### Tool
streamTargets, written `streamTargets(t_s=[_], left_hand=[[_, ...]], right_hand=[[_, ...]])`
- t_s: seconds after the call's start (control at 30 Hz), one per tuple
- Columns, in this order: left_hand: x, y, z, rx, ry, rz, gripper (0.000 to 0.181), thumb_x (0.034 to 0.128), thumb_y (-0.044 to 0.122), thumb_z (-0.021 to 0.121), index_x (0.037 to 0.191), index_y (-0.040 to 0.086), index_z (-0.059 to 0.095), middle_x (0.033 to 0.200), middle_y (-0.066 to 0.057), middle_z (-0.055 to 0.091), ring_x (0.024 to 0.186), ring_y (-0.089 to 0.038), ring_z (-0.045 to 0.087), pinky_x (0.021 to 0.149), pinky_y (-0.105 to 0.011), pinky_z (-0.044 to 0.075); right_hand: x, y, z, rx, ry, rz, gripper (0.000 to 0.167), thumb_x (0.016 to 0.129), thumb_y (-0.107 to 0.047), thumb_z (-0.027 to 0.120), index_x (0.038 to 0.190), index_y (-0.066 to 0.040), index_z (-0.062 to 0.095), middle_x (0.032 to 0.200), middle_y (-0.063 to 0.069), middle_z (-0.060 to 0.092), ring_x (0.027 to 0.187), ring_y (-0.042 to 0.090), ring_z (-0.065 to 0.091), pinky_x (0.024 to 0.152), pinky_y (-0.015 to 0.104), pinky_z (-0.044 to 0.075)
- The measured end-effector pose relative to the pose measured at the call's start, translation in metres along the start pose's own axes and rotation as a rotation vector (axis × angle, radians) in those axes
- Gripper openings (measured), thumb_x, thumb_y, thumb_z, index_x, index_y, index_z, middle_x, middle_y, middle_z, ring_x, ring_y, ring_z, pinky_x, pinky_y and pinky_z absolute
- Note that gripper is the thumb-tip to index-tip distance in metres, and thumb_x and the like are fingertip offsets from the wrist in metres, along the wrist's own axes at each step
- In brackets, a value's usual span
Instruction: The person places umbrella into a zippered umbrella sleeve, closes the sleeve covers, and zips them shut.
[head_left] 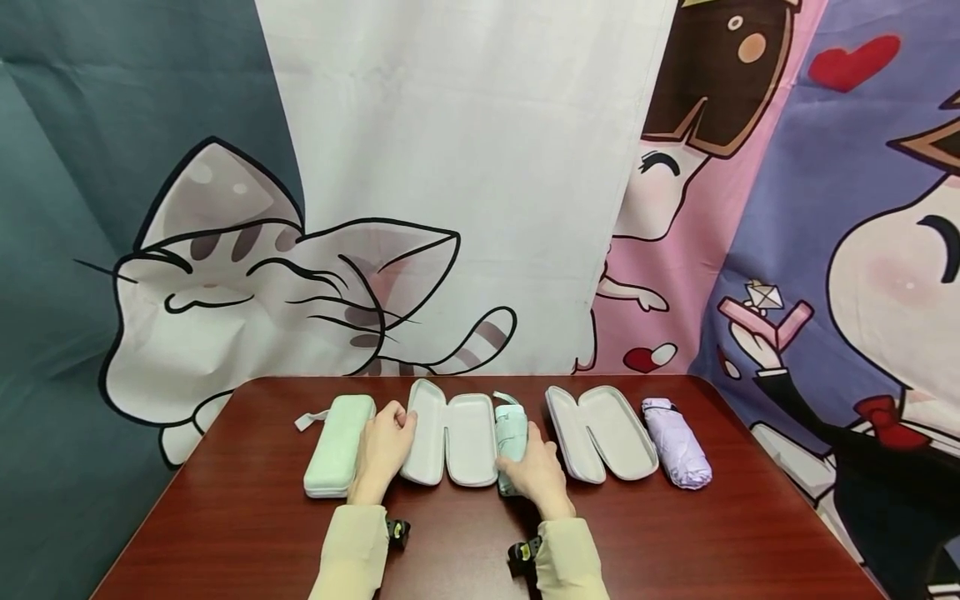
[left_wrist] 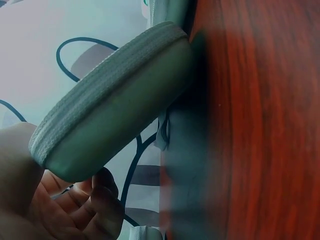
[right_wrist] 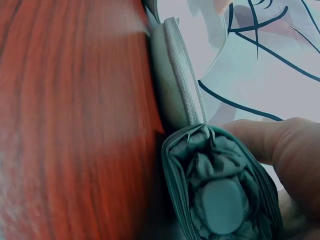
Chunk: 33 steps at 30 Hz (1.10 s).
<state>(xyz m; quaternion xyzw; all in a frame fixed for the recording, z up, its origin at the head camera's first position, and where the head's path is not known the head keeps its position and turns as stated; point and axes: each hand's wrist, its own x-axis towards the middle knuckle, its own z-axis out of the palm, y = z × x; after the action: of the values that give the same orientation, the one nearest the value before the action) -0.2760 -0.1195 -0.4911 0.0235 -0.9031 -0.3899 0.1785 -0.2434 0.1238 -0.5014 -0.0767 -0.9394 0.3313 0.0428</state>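
right hand (head_left: pixel 536 471) grips mint folded umbrella (head_left: pixel 512 429), thumb on its left side, fingers on its right; umbrella is just beside right half of unfolded middle case (head_left: pixel 471 442), between it and unfolded right case (head_left: pixel 618 433). left hand (head_left: pixel 384 437) at raised left half of middle case, fingers curled, can't tell if they pinch the rim or only touch. closed green case (head_left: pixel 341 446) just left of that hand, purple folded umbrella (head_left: pixel 677 443) at far right, all on brown table (head_left: pixel 450 542), cartoon backdrop (head_left: pixel 465 167) behind
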Motion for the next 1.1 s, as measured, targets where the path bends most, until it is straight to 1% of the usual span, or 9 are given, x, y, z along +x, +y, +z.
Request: streamTargets(t_s=[0.23, 0.4, 0.53, 0.6, 0.7, 0.8, 0.9, 1.03, 1.1], left_hand=[[0.0, 0.001, 0.0, -0.003, 0.001, 0.004, 0.029, 0.0937, 0.025, 0.062, 0.071, 0.015, 0.047, 0.056, 0.001, 0.043, 0.055, -0.02, 0.046, 0.053, -0.033, 0.035], [0.0, -0.001, 0.003, -0.005, 0.019, 0.008, 0.029, 0.0927, 0.023, 0.062, 0.069, 0.015, 0.047, 0.056, 0.002, 0.042, 0.054, -0.02, 0.046, 0.053, -0.033, 0.035], [0.0, -0.002, 0.005, -0.013, 0.041, 0.021, 0.03, 0.0915, 0.021, 0.063, 0.068, 0.015, 0.046, 0.055, 0.002, 0.042, 0.053, -0.019, 0.045, 0.052, -0.033, 0.034], [0.0, -0.002, 0.006, -0.012, 0.045, 0.03, 0.029, 0.0912, 0.02, 0.063, 0.068, 0.015, 0.047, 0.055, 0.002, 0.042, 0.053, -0.019, 0.045, 0.052, -0.033, 0.034], [-0.001, -0.001, 0.006, -0.011, 0.035, 0.025, 0.029, 0.0917, 0.021, 0.063, 0.068, 0.015, 0.047, 0.055, 0.002, 0.043, 0.054, -0.019, 0.046, 0.052, -0.033, 0.035], [-0.002, 0.0, 0.006, -0.005, 0.016, 0.015, 0.029, 0.0921, 0.022, 0.063, 0.069, 0.015, 0.047, 0.056, 0.002, 0.044, 0.056, -0.019, 0.047, 0.052, -0.033, 0.035], [-0.003, 0.0, 0.006, -0.004, 0.013, 0.007, 0.029, 0.0918, 0.022, 0.063, 0.068, 0.016, 0.047, 0.056, 0.002, 0.044, 0.057, -0.019, 0.047, 0.053, -0.033, 0.036], [-0.003, 0.0, 0.006, -0.012, 0.023, 0.017, 0.029, 0.0917, 0.02, 0.063, 0.068, 0.016, 0.047, 0.055, 0.003, 0.042, 0.057, -0.02, 0.047, 0.053, -0.032, 0.035], [-0.003, 0.001, 0.006, -0.016, 0.023, 0.028, 0.029, 0.092, 0.019, 0.062, 0.068, 0.016, 0.047, 0.054, 0.003, 0.04, 0.056, -0.02, 0.047, 0.052, -0.033, 0.035]], right_hand=[[0.0, 0.0, 0.0, 0.051, 0.004, 0.004, 0.092, 0.071, -0.024, 0.079, 0.148, -0.006, 0.034, 0.109, 0.028, 0.048, 0.08, 0.036, 0.056, 0.073, 0.052, 0.046], [0.0, -0.003, -0.002, 0.044, 0.027, 0.034, 0.089, 0.071, -0.024, 0.079, 0.148, -0.009, 0.035, 0.109, 0.027, 0.051, 0.084, 0.039, 0.057, 0.074, 0.054, 0.046], [0.001, -0.003, -0.002, 0.056, 0.058, -0.001, 0.087, 0.07, -0.021, 0.079, 0.146, -0.006, 0.039, 0.11, 0.026, 0.056, 0.095, 0.041, 0.057, 0.08, 0.055, 0.045], [0.001, -0.003, -0.002, 0.075, 0.074, -0.021, 0.086, 0.069, -0.019, 0.079, 0.145, -0.004, 0.04, 0.11, 0.025, 0.058, 0.097, 0.04, 0.057, 0.081, 0.054, 0.044], [0.002, -0.003, -0.004, 0.111, 0.094, -0.031, 0.086, 0.068, -0.017, 0.078, 0.144, -0.004, 0.041, 0.109, 0.024, 0.06, 0.098, 0.038, 0.057, 0.081, 0.053, 0.044], [0.001, -0.004, -0.009, 0.144, 0.108, -0.045, 0.085, 0.067, -0.015, 0.076, 0.144, -0.006, 0.041, 0.106, 0.02, 0.061, 0.095, 0.036, 0.057, 0.078, 0.05, 0.044], [0.002, -0.007, -0.015, 0.164, 0.119, -0.071, 0.085, 0.066, -0.014, 0.076, 0.144, -0.007, 0.041, 0.105, 0.018, 0.062, 0.092, 0.033, 0.056, 0.076, 0.047, 0.044], [0.002, -0.01, -0.022, 0.191, 0.121, -0.093, 0.087, 0.066, -0.012, 0.077, 0.145, -0.007, 0.041, 0.105, 0.017, 0.061, 0.089, 0.031, 0.056, 0.076, 0.045, 0.045], [0.001, -0.01, -0.025, 0.223, 0.119, -0.093, 0.087, 0.066, -0.011, 0.077, 0.145, -0.006, 0.04, 0.106, 0.017, 0.061, 0.087, 0.03, 0.056, 0.075, 0.044, 0.045]])
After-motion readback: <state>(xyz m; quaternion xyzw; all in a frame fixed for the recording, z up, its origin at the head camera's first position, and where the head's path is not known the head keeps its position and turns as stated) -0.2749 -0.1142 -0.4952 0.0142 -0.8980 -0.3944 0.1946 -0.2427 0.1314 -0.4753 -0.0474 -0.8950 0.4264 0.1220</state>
